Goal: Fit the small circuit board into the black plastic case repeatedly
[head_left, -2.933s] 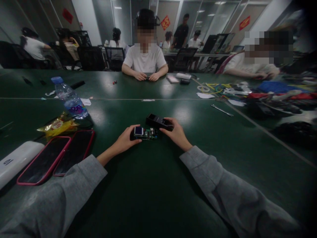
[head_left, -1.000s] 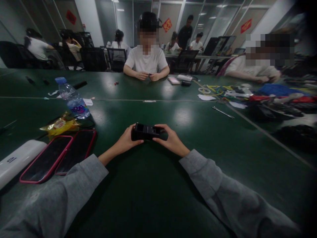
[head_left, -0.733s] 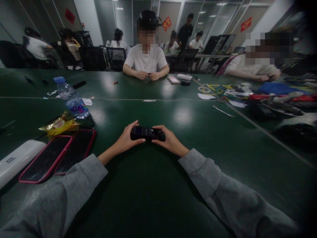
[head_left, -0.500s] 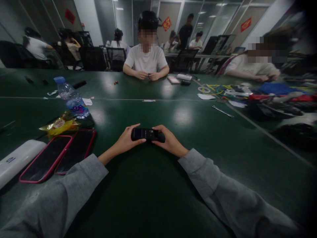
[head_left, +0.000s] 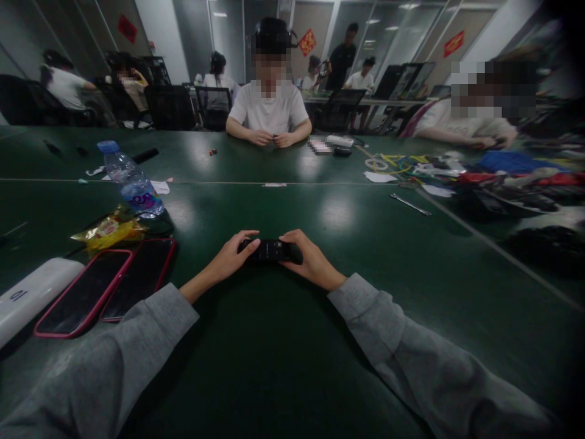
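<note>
A small black handheld device with a screen lies sideways between my two hands, low over the green table; its exact kind I cannot make out. Pale marks show on the screen. My left hand grips its left end, thumb laid over the screen's left part, index finger along the far edge. At the other end, my right hand pinches the device between thumb and fingers. Two phones with red edges, a left phone and a right phone, lie beside my left forearm.
Left of me are a white power bank, a yellow snack packet and a plastic bottle. A wrench lies to the right, near cables and tangled gear. A person sits opposite; another person sits right.
My left thumb has moved from the device's near edge up onto its screen, covering the left part. My right hand keeps its grip almost unmoved.
</note>
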`<state>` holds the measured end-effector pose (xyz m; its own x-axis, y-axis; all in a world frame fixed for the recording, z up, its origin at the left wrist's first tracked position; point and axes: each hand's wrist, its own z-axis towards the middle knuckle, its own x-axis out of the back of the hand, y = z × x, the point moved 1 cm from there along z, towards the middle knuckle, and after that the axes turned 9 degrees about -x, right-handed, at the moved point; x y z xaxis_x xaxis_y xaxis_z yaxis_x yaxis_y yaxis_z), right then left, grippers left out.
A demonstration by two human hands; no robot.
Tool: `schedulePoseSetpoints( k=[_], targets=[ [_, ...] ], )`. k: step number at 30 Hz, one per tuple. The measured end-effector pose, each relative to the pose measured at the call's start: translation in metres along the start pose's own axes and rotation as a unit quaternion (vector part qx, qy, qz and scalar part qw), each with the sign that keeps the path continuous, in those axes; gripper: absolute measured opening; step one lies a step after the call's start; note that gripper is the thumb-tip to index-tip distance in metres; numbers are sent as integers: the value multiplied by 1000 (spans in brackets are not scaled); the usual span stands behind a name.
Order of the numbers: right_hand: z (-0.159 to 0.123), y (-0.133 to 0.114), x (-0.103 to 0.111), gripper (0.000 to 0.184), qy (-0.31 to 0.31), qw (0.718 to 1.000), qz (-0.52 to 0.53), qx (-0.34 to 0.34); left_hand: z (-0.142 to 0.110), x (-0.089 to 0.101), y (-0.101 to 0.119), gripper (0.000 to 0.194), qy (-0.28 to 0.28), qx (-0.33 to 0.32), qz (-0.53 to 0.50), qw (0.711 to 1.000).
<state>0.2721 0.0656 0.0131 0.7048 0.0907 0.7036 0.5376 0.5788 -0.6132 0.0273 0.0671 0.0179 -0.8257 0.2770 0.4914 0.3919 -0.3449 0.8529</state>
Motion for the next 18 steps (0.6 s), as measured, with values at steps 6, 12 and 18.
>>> schedulePoseSetpoints(
  k=[6, 12, 18],
  targets=[
    [0, -2, 2, 47, -4, 1000, -10, -4, -1, 1, 4, 53, 3, -17, 15, 1000],
    [0, 0, -2, 46, -2, 1000, 15, -4, 0, 2, 4, 54, -8, -4, -29, 1000],
    [7, -7, 24, 62, -35, 998, 36, -24, 1, -1, 1, 52, 11, -9, -30, 999]
  ],
)
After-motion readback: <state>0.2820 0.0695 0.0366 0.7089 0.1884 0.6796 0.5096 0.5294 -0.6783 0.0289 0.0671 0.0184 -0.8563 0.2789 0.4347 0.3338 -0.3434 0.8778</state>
